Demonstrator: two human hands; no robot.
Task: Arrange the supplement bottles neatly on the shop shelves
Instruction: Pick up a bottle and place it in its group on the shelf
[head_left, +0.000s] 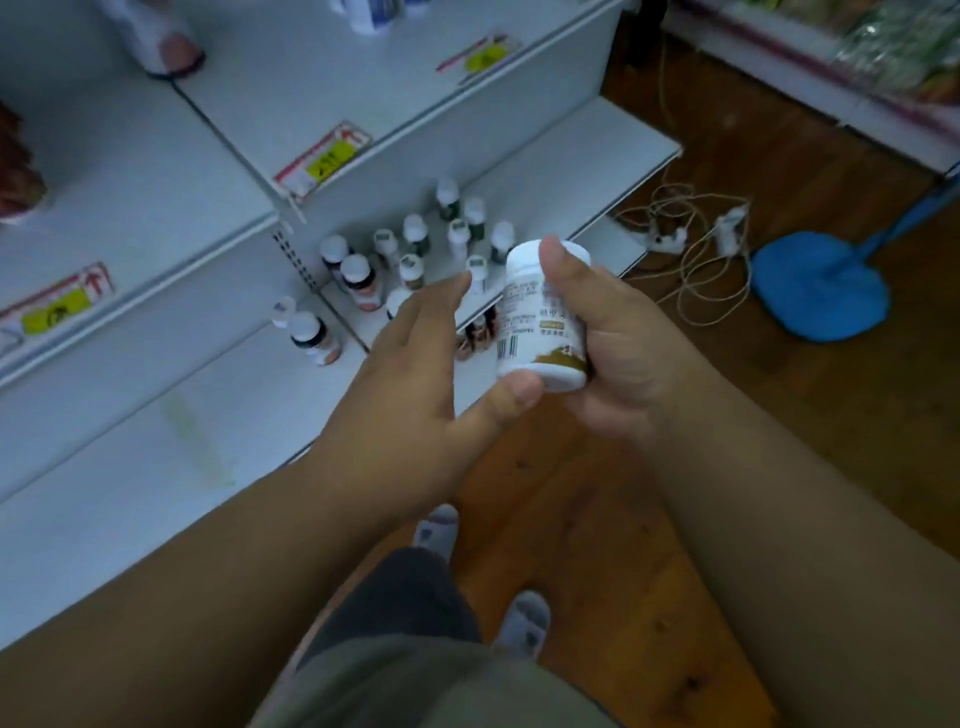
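Note:
My right hand (618, 353) grips a white supplement bottle (540, 322) with a white cap and a printed label, held upright above the shelf's front edge. My left hand (415, 374) is spread open beside it, its thumb touching the bottle's bottom rim. Behind my hands, several white-capped bottles (415, 244) stand in a loose cluster on the lowest white shelf (587, 171). Two more bottles (311, 332) stand on the adjoining shelf section to the left. Some bottles are hidden behind my left hand.
White shelves with red and yellow price tags (322, 158) rise above at the left. On the wooden floor at right lie tangled cables with a power strip (691, 244) and a blue mop (821, 286). My feet in grey slippers (524, 621) stand below.

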